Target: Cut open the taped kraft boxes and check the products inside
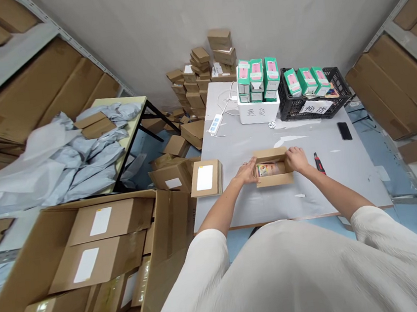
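An open kraft cardboard box [275, 180] lies on the grey table top [330, 183], close to its front edge. Inside sits a colourful printed package [270, 169]. My left hand [248, 170] grips the box's left side, with the fingers over its edge. My right hand [296, 160] holds the right side at the raised flap. A red and black utility knife [318, 163] lies just right of my right hand, not touching it. Left of the box, a closed cardboard box with a white label [206, 178] rests at the table edge.
A white bin [254, 114] and a black plastic crate [336, 94] hold green and pink boxes at the table's back. Nearby are a power strip [215, 124] and a phone [344, 131]. Stacked cartons, grey mailers and loaded shelves surround the table.
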### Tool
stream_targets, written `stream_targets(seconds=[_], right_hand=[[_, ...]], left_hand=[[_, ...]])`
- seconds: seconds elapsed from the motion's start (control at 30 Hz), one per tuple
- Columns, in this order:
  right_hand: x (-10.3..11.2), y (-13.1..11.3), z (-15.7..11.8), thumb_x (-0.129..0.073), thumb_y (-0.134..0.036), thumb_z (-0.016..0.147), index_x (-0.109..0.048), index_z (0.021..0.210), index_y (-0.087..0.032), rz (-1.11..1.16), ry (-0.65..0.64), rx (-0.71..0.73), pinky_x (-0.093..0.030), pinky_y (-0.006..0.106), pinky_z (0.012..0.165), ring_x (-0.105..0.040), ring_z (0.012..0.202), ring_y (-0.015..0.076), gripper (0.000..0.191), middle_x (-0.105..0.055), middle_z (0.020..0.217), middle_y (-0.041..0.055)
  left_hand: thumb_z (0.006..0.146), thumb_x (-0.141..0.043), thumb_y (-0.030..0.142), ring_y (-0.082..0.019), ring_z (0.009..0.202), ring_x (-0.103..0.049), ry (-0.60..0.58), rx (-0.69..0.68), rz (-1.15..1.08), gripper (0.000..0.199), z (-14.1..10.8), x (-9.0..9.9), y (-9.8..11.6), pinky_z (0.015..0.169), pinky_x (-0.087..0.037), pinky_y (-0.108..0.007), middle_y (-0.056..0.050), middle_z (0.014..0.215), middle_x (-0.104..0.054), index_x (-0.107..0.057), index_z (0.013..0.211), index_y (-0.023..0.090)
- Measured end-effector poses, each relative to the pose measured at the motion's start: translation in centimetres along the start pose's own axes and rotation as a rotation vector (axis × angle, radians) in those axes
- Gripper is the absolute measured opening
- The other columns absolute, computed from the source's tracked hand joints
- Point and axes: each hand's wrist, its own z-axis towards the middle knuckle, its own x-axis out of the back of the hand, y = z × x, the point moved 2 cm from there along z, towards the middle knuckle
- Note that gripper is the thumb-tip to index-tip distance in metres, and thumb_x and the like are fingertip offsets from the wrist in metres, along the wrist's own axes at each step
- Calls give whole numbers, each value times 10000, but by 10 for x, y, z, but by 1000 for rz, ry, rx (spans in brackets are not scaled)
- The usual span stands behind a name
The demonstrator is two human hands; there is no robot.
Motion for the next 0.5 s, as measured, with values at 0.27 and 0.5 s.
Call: stream_targets(seconds=[0.27,0.5], right_hand=[[-18,-83,29,-508,-236,1050,-750,1374,-178,74,-298,254,-494,412,1047,-662,1229,342,408,-725,1354,176],[-65,-92,43,-607,-255,998,-794,1250,-231,169,-507,150,-576,395,928,-759,1083,327,315,-813,1252,142]], left_hand=[[693,-950,506,-437,1636,-391,12,41,-33,1472,-4,2,5,1261,-397,-469,-137,1865,-206,-8,1803,289],[693,-956,486,-441,1600,-439,26,47,-73,1492,-8,-1,7,1245,-409,-468,-142,1817,-348,20,1802,276]])
